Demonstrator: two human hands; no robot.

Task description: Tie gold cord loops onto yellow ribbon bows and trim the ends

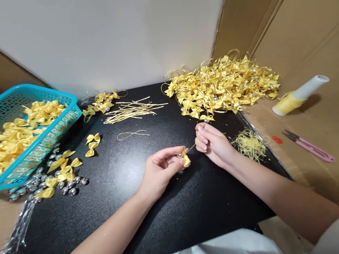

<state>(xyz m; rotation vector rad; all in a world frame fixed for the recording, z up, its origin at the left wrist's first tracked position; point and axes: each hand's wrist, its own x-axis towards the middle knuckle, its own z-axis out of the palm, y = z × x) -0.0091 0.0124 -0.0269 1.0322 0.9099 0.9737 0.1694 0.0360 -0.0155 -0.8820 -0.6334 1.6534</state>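
My left hand point(162, 169) pinches a small yellow ribbon bow point(186, 158) with a silver bead at its centre, just above the black mat point(128, 192). My right hand point(213, 142) is closed in a pinch on a thin gold cord point(191, 147) that runs to the bow. The two hands sit a few centimetres apart at the middle of the mat.
A blue basket point(47, 139) of yellow bows stands at the left, with loose bows point(62, 168) and silver beads point(70, 187) below it. Cut gold cords point(133, 109) lie at the back, a heap of finished bows point(223, 85) at the right. Cord trimmings point(250, 144), a thread spool point(299, 97) and pink snips point(311, 146) lie further right.
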